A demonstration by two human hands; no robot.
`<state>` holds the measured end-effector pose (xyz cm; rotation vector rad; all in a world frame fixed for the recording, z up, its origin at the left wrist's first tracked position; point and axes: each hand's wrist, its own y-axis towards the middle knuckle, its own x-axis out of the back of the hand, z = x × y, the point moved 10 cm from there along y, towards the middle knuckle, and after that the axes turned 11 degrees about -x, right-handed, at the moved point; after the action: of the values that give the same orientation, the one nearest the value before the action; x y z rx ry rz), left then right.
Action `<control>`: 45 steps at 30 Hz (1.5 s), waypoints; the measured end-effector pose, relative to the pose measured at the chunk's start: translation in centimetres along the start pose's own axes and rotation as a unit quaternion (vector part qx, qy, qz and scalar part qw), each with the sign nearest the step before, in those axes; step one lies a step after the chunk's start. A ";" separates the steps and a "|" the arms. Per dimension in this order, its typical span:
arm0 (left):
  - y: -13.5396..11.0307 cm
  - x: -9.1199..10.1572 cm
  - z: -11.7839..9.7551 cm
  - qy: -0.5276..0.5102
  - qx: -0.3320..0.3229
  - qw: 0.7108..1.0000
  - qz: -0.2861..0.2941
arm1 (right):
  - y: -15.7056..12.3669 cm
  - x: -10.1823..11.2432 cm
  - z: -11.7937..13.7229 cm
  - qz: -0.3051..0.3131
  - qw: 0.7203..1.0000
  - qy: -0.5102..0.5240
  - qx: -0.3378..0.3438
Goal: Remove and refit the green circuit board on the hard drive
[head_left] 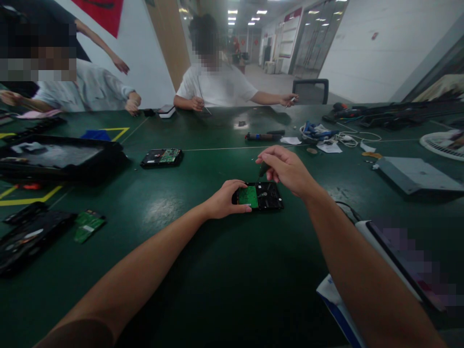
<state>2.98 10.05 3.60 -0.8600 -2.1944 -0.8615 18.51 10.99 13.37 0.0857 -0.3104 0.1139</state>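
A black hard drive (270, 195) with a green circuit board (248, 197) at its left end lies flat on the green table. My left hand (228, 199) grips that left end, thumb on the near edge and fingers on the far edge. In my right hand (284, 169) is a screwdriver (263, 169) with a dark handle, held upright over the drive. Its tip points down by the board's right edge; whether it touches a screw is too small to tell.
Another hard drive (161, 158) lies further left, beyond a loose green board (89, 225) and black casing (32, 237). A black tray (61, 157) stands at left. A grey metal box (420, 176) and a tablet-like device (402, 261) are at right. Two seated people (221, 84) work opposite.
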 end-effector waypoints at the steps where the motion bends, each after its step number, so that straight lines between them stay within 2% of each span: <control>1: 0.0 0.0 0.0 0.001 0.000 1.000 -0.001 | 0.0 -0.1 0.0 0.004 1.000 0.003 0.001; 7: -0.1 -0.2 0.4 -0.002 0.002 1.000 0.002 | 0.3 -0.4 -0.6 0.021 0.997 0.067 -0.030; 13: -0.1 -0.2 0.4 -0.004 0.002 1.000 0.001 | -0.1 0.1 0.1 -0.012 1.000 -0.010 -0.005; 17: -0.1 -0.2 0.4 -0.006 0.008 1.000 0.004 | -0.2 0.7 0.2 -0.039 0.999 -0.023 -0.005; 22: -0.1 -0.1 0.2 -0.006 0.007 1.000 0.004 | -0.1 -0.2 0.3 0.003 1.000 0.001 0.010; 28: -0.1 -0.2 0.4 0.000 0.006 1.000 0.009 | 0.2 -0.7 -0.5 0.026 0.997 0.072 -0.026; 33: -0.1 -0.2 0.4 -0.002 0.009 1.000 0.010 | -0.1 -0.2 0.4 -0.001 1.000 -0.006 0.013; 37: -0.1 -0.1 0.2 -0.003 0.010 1.000 0.007 | -0.2 0.2 0.3 -0.016 1.000 -0.001 0.001; 42: 0.0 0.0 0.1 -0.004 -0.002 1.000 -0.001 | -0.3 -0.9 0.4 0.037 0.999 0.004 0.008; 45: -0.1 -0.1 0.1 0.000 0.001 1.000 0.002 | -0.1 -0.8 0.2 0.034 0.999 0.008 0.002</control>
<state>2.95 10.10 3.43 -0.8621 -2.1921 -0.8585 17.67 10.80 13.31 0.0777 -0.2973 0.1820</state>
